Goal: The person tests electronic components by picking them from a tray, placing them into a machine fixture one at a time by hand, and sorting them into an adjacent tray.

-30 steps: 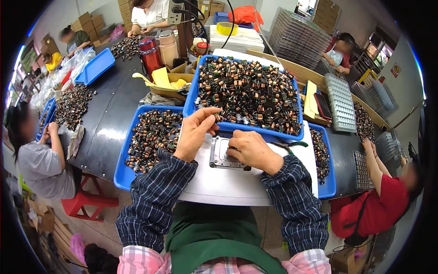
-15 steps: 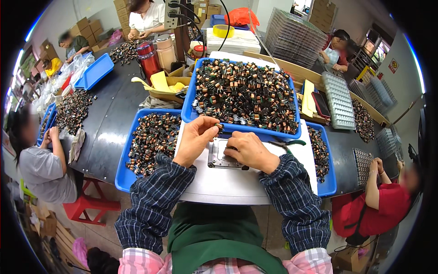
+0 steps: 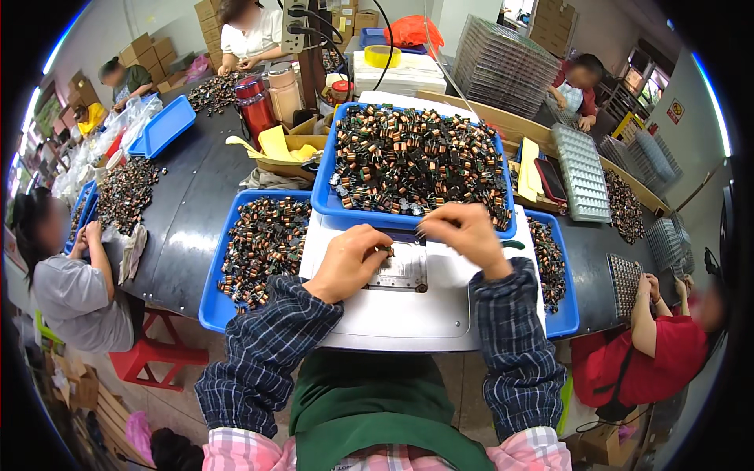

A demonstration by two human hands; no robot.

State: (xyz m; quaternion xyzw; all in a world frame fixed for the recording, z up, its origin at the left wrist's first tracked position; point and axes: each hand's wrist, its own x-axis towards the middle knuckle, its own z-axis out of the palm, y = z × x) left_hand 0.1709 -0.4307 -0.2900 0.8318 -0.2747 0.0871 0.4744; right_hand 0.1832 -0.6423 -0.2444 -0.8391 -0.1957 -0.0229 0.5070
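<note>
My left hand (image 3: 349, 263) pinches a small copper-wound coil (image 3: 385, 250) between thumb and fingertips, over the left side of a metal plate (image 3: 402, 268) set into the white work surface (image 3: 393, 322). My right hand (image 3: 471, 235) is raised at the front rim of the large blue tray (image 3: 330, 206), its fingers bent and blurred, so whether they hold anything is unclear. Heaped in that tray are many coils (image 3: 416, 157) with copper windings and dark cores. Partly behind my right wrist shows the green handle (image 3: 514, 244) of a hand tool.
Lower blue trays of coils flank the work surface, at left (image 3: 210, 294) and right (image 3: 569, 310). Behind stand a red flask (image 3: 258, 110), a carton with yellow paper (image 3: 276, 143) and a pale pocketed tray (image 3: 581, 177). Several co-workers sit around the dark table (image 3: 184, 212).
My right hand has lifted off the metal plate and moved up and right to the tray's front rim. My left hand has lowered toward the plate with the coil, uncovering the plate's middle.
</note>
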